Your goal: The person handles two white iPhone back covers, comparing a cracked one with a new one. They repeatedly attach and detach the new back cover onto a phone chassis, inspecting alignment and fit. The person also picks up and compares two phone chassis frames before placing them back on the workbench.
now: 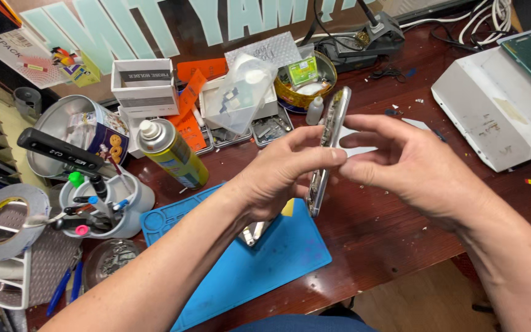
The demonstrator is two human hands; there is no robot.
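Observation:
A silver smartphone (pixel 333 132) stands edge-on above the brown desk, held between both hands. My left hand (pixel 278 175) grips it from the left, its thumb and fingers pressed on the phone's side. From the right, my right hand (pixel 410 163) pinches the same phone with thumb and fingertips. Below the hands lies a blue work mat (pixel 259 258), with a small metal part (pixel 254 232) on it under my left wrist.
A yellow-green spray can (pixel 170 154) lies left of the hands. A white cup of tools (pixel 102 206), tape roll (pixel 4 221) and round tin (pixel 75 132) crowd the left. Parts trays (pixel 259 129), a small bottle (pixel 314 110), soldering station (pixel 370 37) and white machine (pixel 499 104) sit behind.

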